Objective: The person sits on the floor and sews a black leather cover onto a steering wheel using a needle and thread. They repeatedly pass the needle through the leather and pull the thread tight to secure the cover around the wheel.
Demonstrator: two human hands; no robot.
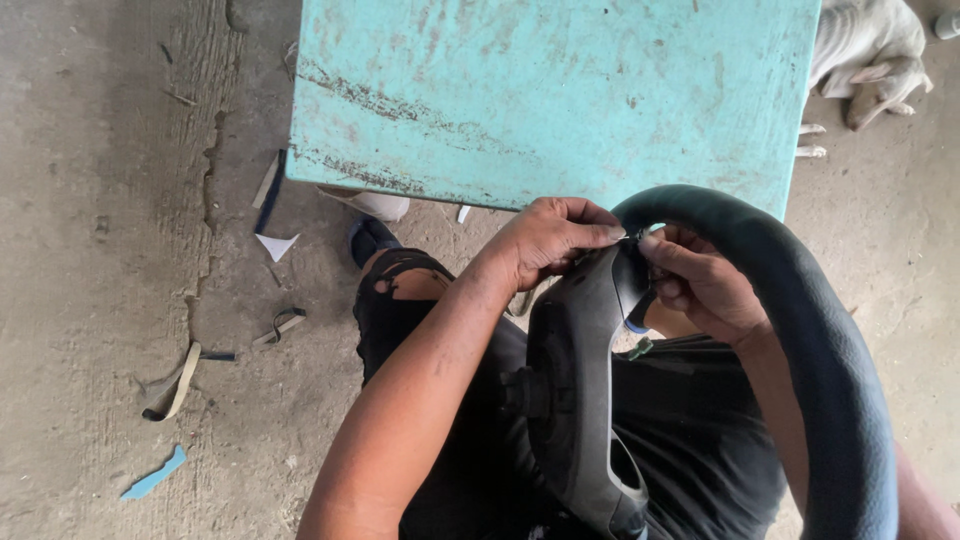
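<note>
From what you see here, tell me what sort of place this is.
Probably an informal repair workshop: a person's hands work on a steering wheel beside a worn turquoise table, with offcut scraps littering the cracked concrete floor.

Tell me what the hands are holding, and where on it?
Both hands, left and right, pinch the steering wheel where its spoke meets the rim.

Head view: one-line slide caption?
Both hands, left hand and right hand, pinch the black steering wheel rim beside a worn turquoise table.
</note>
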